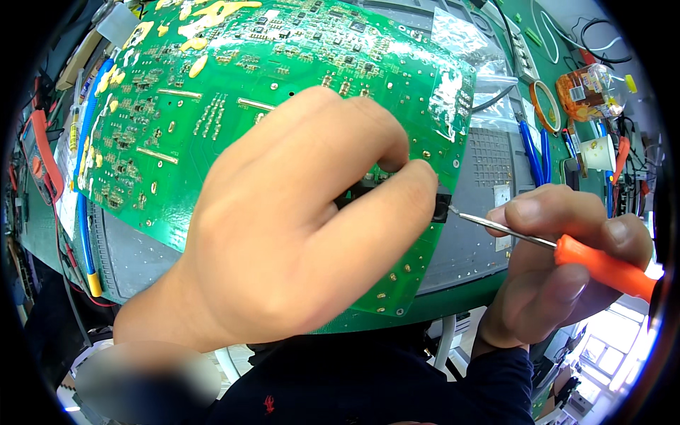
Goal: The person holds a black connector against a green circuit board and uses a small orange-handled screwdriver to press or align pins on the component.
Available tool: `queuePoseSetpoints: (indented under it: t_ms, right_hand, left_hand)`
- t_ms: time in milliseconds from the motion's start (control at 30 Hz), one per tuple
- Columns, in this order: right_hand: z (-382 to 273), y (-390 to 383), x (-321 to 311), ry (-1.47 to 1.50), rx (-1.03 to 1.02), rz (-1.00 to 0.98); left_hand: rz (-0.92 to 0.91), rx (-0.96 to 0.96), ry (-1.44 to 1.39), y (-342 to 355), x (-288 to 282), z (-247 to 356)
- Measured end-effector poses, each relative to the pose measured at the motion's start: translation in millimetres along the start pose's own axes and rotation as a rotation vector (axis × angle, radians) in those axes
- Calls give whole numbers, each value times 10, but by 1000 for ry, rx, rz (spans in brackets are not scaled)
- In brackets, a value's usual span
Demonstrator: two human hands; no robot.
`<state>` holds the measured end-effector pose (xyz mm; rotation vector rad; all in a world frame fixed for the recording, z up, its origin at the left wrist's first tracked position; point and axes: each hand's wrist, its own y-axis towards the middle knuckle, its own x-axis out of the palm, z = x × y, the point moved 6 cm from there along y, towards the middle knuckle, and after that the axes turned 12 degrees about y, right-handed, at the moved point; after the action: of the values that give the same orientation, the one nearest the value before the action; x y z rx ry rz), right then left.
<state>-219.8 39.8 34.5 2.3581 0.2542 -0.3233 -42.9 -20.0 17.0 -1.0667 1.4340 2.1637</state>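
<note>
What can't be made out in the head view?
Head view, all:
Full shape of the black part: partly behind the left hand.
Tip contact of the orange-handled tool: too small.
Its handle end: lost at the dark right rim.
Far edge of the green circuit board: picture's top cuts it.

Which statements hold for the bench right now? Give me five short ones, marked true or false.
1. The right hand holds an orange-handled tool. True.
2. The left hand is entirely out of view. False: the left hand covers part of a circuit board.
3. The board is red. False: it is green.
4. The tool's metal tip is close to a black part by the left thumb. True; contact is hard to tell.
5. The red-cased meter lies right of the board. False: the meter lies left.
</note>
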Motion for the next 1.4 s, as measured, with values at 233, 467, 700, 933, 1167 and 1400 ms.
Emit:
queuePoseSetpoints:
  t_ms: [233, 467, 700, 933, 1167, 1400]
  right_hand:
    - [14, 10, 13, 4, 8, -5]
    - [35, 18, 32, -6, 13, -10]
    - [49, 17, 52, -22, 23, -14]
    - [101, 17, 104, -45, 37, -31]
    - [73, 35, 152, -99, 45, -60]
    - [50, 72, 258, -162, 23, -119]
  left_hand:
    - [-26, 4, 24, -6, 16, -5]
    - [-51, -25, 23, -17, 38, -21]
    - [-102, -72, -20, -10, 74, -45]
    - [-129, -86, -23, -19, 66, -46]
    - [-149, -85, -33, -6, 76, -49]
    - [-145, -79, -42, -24, 73, -59]
